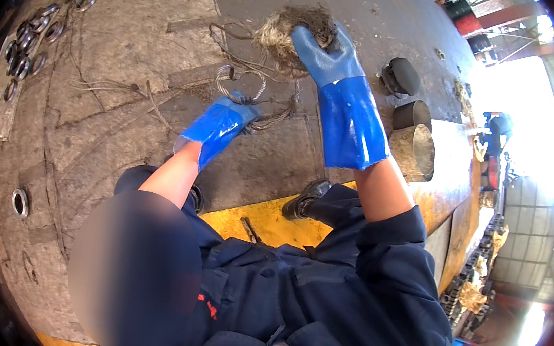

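Observation:
My right hand (330, 57), in a long blue rubber glove, grips a shaggy, dirty wad of fibres (285, 31) with a dark brown top. Lower and to the left, my left hand (238, 107) wears a matching glove and is closed round a steel wire rope (276, 120). A looped eye of the rope stands up just beyond its fingers, and more strands run up toward the wad. The fingertips of my left hand are partly hidden by the glove and the rope.
Several metal rings (27, 45) lie in a cluster at the far left, with a single ring (20, 203) nearer. On the right stand a dark round cap-like object (402, 77) and two cylindrical tins (402, 152). A yellow edge (245, 221) runs by my boots.

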Demonstrator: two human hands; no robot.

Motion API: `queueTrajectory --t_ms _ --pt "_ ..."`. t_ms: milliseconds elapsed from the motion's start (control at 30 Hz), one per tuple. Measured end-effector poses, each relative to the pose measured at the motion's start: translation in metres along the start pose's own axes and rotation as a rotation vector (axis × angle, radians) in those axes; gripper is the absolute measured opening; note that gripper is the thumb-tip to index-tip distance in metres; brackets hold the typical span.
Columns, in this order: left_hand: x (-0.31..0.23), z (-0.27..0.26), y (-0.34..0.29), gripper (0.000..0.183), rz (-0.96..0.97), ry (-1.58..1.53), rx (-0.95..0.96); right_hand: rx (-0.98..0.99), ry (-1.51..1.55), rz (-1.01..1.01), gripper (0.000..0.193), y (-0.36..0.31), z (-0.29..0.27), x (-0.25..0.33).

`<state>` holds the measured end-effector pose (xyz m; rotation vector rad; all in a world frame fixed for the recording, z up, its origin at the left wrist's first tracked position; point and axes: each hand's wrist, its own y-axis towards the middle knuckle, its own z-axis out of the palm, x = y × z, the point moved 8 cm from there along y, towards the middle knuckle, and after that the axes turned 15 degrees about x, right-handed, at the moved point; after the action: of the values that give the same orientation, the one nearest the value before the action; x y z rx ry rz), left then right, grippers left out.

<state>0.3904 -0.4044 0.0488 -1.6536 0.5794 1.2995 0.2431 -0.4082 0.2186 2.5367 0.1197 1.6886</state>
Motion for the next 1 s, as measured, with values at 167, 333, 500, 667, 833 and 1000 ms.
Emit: queueTrajectory --t_ms 167,333,500,667,833,1000 --pt "0.01 0.004 0.035 0.037 0.05 0.125 0.061 0.102 0.006 0.023 0.044 -0.016 0.036 -0.056" --pt "-0.018 0.011 0.003 0.031 0.159 0.043 0.058 0.074 -0.433 -0.162 0.047 -0.05 0.043 -0.068" --pt "0.013 -0.011 -0.01 0.027 0.289 -0.043 -0.026 0.213 -0.551 -0.385 0.04 -0.085 0.043 -0.023" --pt "0.01 -0.011 -0.013 0.029 -0.009 0.015 -0.025 0.314 -0.585 -0.381 0.032 -0.109 0.047 -0.012" --pt "0.018 -0.008 -0.01 0.03 0.026 -0.111 -0.031 0.248 -0.236 0.05 0.026 -0.104 0.041 -0.049" --pt "0.002 0.001 -0.027 0.028 -0.083 -0.112 0.017 0.359 -0.958 -0.082 0.065 -0.09 0.078 -0.036"
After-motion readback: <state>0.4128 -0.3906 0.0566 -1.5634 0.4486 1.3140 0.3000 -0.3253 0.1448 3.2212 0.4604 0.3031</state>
